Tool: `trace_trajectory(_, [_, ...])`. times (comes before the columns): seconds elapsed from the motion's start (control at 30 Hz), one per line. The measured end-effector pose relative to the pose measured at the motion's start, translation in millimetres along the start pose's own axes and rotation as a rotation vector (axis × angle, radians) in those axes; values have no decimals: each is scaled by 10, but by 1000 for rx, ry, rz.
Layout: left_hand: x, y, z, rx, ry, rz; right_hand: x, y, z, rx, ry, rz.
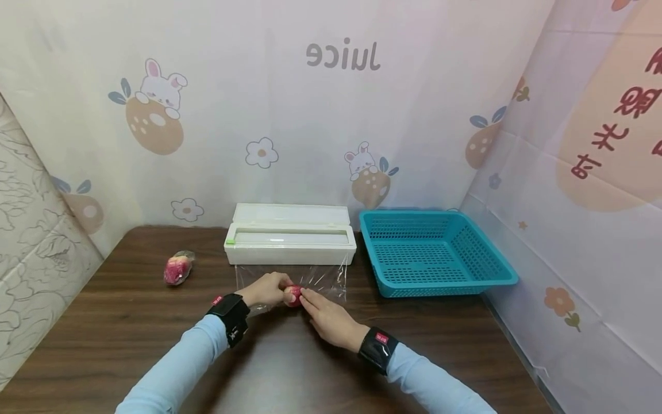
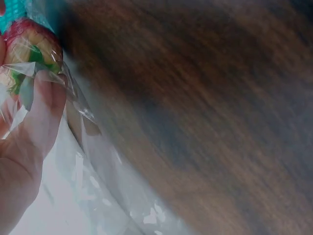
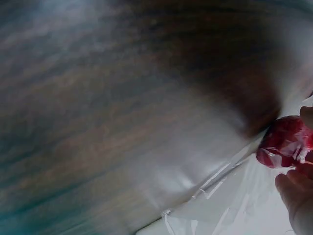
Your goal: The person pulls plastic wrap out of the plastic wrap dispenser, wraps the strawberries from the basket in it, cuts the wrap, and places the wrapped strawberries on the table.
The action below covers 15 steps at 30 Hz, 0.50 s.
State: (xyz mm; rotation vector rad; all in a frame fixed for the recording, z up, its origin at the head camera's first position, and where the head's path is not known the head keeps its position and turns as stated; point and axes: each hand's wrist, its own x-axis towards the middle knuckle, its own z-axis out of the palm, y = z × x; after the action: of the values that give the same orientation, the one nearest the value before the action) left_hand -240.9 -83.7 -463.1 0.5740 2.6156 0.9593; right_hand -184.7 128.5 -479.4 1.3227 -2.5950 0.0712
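A small rounded red-and-cream piece with green leaf-like parts (image 2: 36,51) sits under clear plastic film; its exact kind cannot be told. In the head view it appears as a red ball (image 1: 293,295) between both hands. My left hand (image 1: 268,289) pinches it from the left, thumb against the green end. My right hand (image 1: 331,318) reaches in from the right, its fairly straight fingertips touching the film-covered red side (image 3: 281,142). The cling film (image 1: 323,280) stretches from the white dispenser box (image 1: 291,255) to the hands.
At the left of the dark wooden table (image 1: 124,339) lies another pink-and-cream piece (image 1: 178,268) wrapped in film. A blue plastic basket (image 1: 439,287) stands right of the dispenser. Printed curtains (image 1: 289,115) hang behind and beside the table.
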Motion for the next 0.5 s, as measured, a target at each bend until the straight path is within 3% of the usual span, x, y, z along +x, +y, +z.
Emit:
trace_trajectory(0.1, [16, -12, -34, -2, -18, 14, 51, 26, 51, 13, 1, 22])
trace_trajectory(0.23, [43, -36, -56, 7, -29, 46, 158, 49, 94, 36, 70, 43])
trace_trajectory(0.5, [86, -81, -88, -25, -68, 12, 402, 80, 152, 57, 122, 143])
